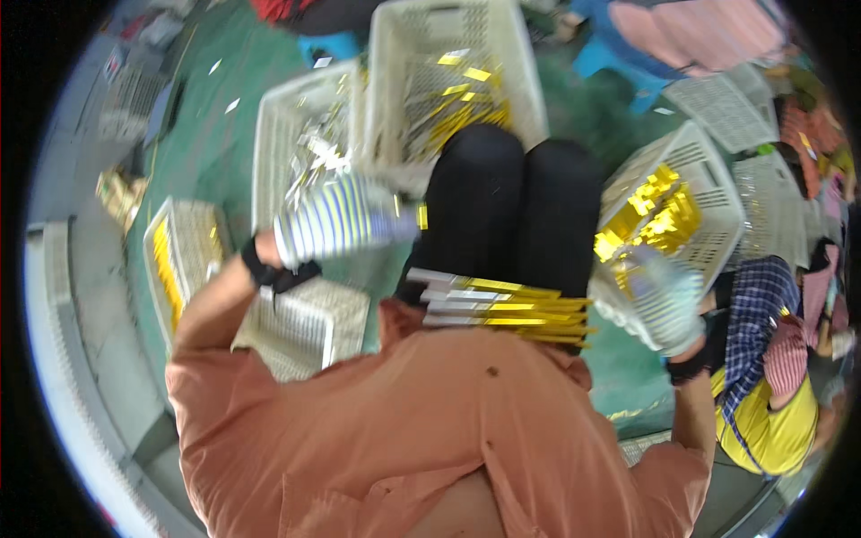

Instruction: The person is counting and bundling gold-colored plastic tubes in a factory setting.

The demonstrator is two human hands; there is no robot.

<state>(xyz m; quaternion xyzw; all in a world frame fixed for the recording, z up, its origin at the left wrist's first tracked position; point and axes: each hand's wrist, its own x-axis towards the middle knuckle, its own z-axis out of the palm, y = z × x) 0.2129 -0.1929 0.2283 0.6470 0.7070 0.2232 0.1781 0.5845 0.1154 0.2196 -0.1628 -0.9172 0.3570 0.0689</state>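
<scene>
My left hand (345, 220), in a striped glove, is held out over the left thigh. Its fingers are closed, with a small shiny gold piece (422, 216) at the fingertips. My right hand (665, 300), gloved the same way, reaches to the near edge of a white plastic basket (717, 193) on the right. Motion smears its fingers, so I cannot see whether they grip anything. Folded-looking gold pieces (659, 215) are heaped in that basket. Across my lap lie several flat strips (502, 309), silver toward the left and gold toward the right.
Ahead stand a white crate (536, 81) with gold strips and a narrower crate (265, 148) with silver pieces. At left are a basket (193, 208) holding yellow strips and another white basket (345, 332). A co-worker in a yellow top (776, 435) sits at right. Scraps dot the green floor (215, 125).
</scene>
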